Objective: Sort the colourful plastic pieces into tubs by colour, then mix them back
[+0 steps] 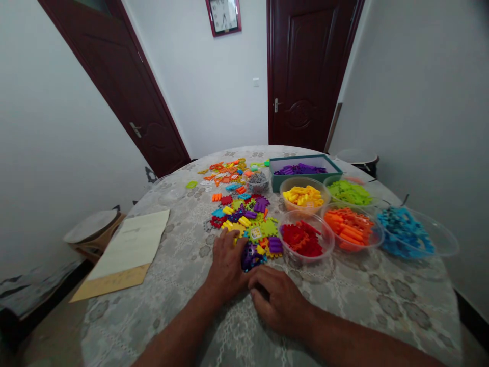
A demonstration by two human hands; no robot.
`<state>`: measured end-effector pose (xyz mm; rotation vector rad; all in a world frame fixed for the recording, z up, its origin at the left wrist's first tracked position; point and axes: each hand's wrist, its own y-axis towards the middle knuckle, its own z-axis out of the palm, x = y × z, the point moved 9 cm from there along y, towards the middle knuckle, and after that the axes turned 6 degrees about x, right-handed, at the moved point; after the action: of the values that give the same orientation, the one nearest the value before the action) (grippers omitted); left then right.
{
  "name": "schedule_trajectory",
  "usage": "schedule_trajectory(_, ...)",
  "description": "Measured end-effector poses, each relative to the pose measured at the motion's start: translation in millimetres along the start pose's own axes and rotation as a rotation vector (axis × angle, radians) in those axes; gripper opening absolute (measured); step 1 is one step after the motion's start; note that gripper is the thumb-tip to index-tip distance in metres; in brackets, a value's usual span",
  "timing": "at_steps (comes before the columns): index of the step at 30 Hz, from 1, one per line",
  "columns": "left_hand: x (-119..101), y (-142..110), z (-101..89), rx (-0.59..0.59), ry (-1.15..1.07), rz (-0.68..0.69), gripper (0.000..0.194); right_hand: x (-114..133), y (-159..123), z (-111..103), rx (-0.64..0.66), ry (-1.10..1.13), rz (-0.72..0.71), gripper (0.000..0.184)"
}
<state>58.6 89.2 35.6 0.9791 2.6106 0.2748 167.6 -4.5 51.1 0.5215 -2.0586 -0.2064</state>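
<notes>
A pile of colourful plastic building pieces, with gears, plates and tube-like connectors, lies in front of me. My left hand reaches over its near left edge, fingers stretched out and lying on yellow pieces. Beside its thumb is a dark purple piece. My right hand rests on the table close by, curled inward, its fingertips against the base of my left hand. Whatever those curled fingers may hold is hidden. A purple ribbed connector sits at the pile's right edge.
On the right stand clear bowls of red, orange, yellow, green and blue pieces. Behind them is a box of purple pieces. Grey pieces fill a small bowl. Paper lies left on the patterned tablecloth.
</notes>
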Motion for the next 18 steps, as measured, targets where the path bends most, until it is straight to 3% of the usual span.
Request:
schedule_trajectory(5,-4.2,3.3,-2.1,-0.042,-0.029,-0.003,0.079,-0.9,0.1,1.5,0.014,-0.03,0.025,0.017)
schedule_trajectory(9,-6.5,9.3,0.7,0.017,0.009,-0.023,0.085,1.0,0.9,3.5,0.034,-0.017,0.027,0.018)
schedule_trajectory(12,-6.8,12.5,4.4,0.051,0.016,-0.042,0.084,1.2,1.5,4.5,0.023,0.003,0.004,0.02)
schedule_trajectory(18,-10.6,9.7,1.1,0.012,0.015,-0.029,0.069,-2.9,0.7,8.0,0.014,-0.011,-0.038,0.02)
